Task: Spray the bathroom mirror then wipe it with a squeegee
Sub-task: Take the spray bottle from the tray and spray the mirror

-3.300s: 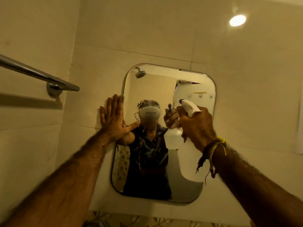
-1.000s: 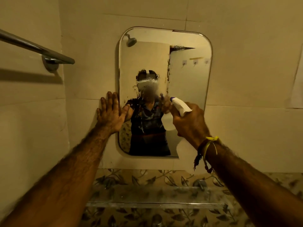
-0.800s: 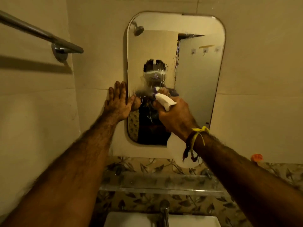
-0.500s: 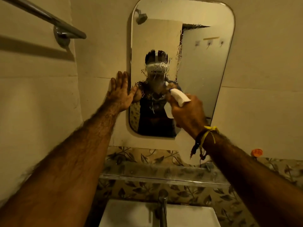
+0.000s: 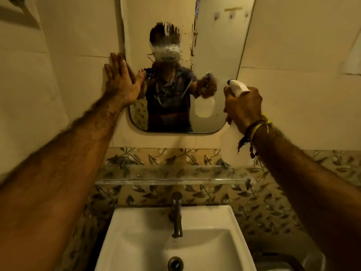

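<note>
The rounded wall mirror (image 5: 218, 45) hangs above the sink, with its top cut off by the frame. Spray foam and running drips cover its left-centre part. My left hand (image 5: 122, 81) lies flat, fingers spread, on the wall at the mirror's left edge, thumb on the glass. My right hand (image 5: 242, 105) grips a white spray bottle (image 5: 237, 88) by its trigger head. The blue nozzle points left at the mirror's lower right part, a short way off the glass. The bottle's body is hidden behind my hand. No squeegee is in view.
A glass shelf (image 5: 172, 179) runs under the mirror, over a leaf-patterned tile band. Below it are a bronze tap (image 5: 176, 214) and a white sink (image 5: 175, 245). A dark round object (image 5: 281, 261) sits at the lower right. Beige tiled walls close both sides.
The view has tilted down, so the sink now shows and the towel bar has left the frame. My right hand moved the bottle right and down. More foam and drips streak the glass.
</note>
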